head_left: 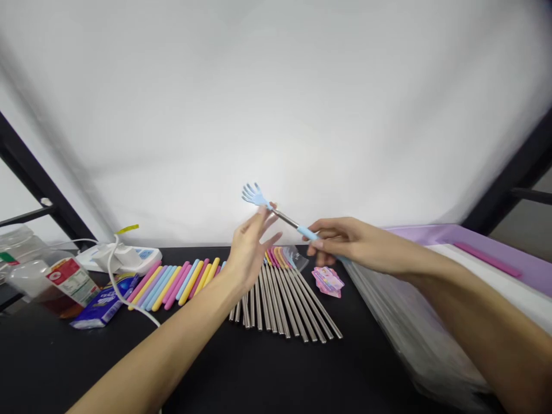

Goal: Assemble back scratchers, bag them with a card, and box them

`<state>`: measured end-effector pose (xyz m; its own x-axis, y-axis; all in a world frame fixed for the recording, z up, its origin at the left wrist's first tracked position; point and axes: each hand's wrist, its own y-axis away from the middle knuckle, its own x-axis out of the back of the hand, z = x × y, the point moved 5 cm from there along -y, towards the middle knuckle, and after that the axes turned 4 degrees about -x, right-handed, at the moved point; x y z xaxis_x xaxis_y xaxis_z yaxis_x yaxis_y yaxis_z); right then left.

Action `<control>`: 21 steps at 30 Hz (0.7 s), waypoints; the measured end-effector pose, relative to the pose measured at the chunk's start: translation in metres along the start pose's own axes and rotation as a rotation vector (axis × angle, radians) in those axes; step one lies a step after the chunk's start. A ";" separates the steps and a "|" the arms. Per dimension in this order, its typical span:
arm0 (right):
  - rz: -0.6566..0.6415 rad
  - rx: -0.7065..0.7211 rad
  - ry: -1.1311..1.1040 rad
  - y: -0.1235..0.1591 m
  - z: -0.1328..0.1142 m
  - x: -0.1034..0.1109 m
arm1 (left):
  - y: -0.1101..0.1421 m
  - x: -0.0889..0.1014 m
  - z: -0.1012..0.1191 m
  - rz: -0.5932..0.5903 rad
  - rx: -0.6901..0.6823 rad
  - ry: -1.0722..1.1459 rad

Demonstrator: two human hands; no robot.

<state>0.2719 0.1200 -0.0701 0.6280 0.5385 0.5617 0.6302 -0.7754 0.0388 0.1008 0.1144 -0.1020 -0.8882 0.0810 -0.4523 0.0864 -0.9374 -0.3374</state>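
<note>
A light blue back scratcher with a hand-shaped head and a metal shaft is held up above the table. My left hand pinches it just below the head, with the other fingers loosely spread. Around its light blue handle, at the lower right end, my right hand is closed. Beneath the hands lie several metal rods with coloured heads at the far end, fanned side by side. Left of them is a row of pink, yellow and blue handle tubes. Pink printed cards lie below my right hand.
Clear plastic bags are stacked at the right, beside a lilac bin with a pink stick in it. At the left are a power strip with a white cable, a blue packet and a labelled bottle.
</note>
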 end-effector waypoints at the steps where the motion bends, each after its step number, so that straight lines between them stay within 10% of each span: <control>1: 0.040 -0.027 0.036 0.002 0.004 0.010 | -0.002 0.004 0.002 0.013 -0.019 -0.001; 6: 0.283 -0.176 0.259 0.013 0.020 0.056 | -0.003 0.014 0.002 0.111 -0.110 -0.206; 13: -0.033 -0.219 0.509 0.026 0.027 0.060 | -0.003 0.016 -0.002 0.041 -0.189 -0.371; 21: 0.134 -0.335 0.678 0.028 0.025 0.073 | -0.008 0.028 0.002 0.087 -0.200 -0.474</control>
<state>0.3469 0.1461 -0.0482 0.2038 0.1968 0.9590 0.3290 -0.9364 0.1223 0.0747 0.1240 -0.1102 -0.9768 -0.1998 -0.0773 0.2118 -0.8473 -0.4870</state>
